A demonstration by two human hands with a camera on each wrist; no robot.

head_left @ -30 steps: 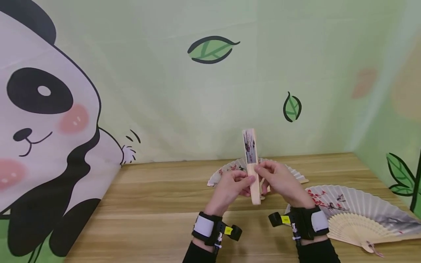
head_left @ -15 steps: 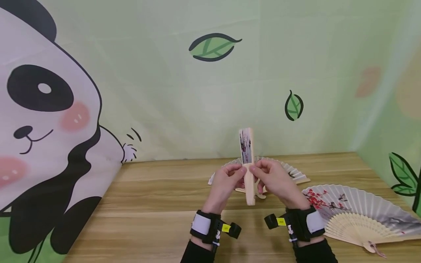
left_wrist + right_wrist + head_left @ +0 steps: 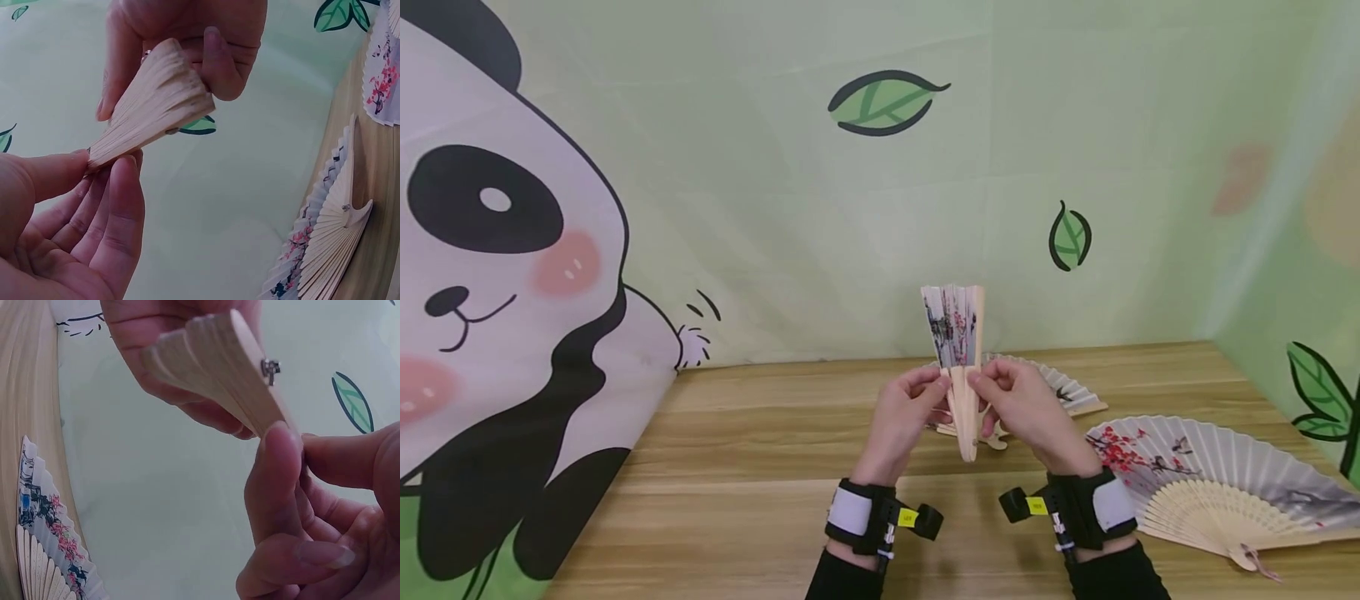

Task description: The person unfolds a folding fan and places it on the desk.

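A folding fan [image 3: 958, 333] with pale wooden ribs and a floral printed leaf stands upright above the table, slightly spread. My left hand [image 3: 904, 412] pinches its left side between thumb and fingers. On the opposite side, my right hand [image 3: 1021, 404] pinches the ribs just below the leaf. The left wrist view shows the bunched rib ends of the fan [image 3: 156, 103] from below, with thumb and fingers of each hand on its sides. A small metal rivet [image 3: 270, 369] at the fan's pivot is visible in the right wrist view.
An open fan [image 3: 1225, 483] with red blossoms and a pink tassel lies on the right of the wooden table [image 3: 737, 458]. Another open fan [image 3: 1075, 392] lies behind my hands, partly hidden. A panda-printed backdrop [image 3: 775, 208] rises at the table's back.
The held fan has gone from folded to slightly spread, its left side moving left and showing more of the printed leaf. Both hands have shifted a little to the left.
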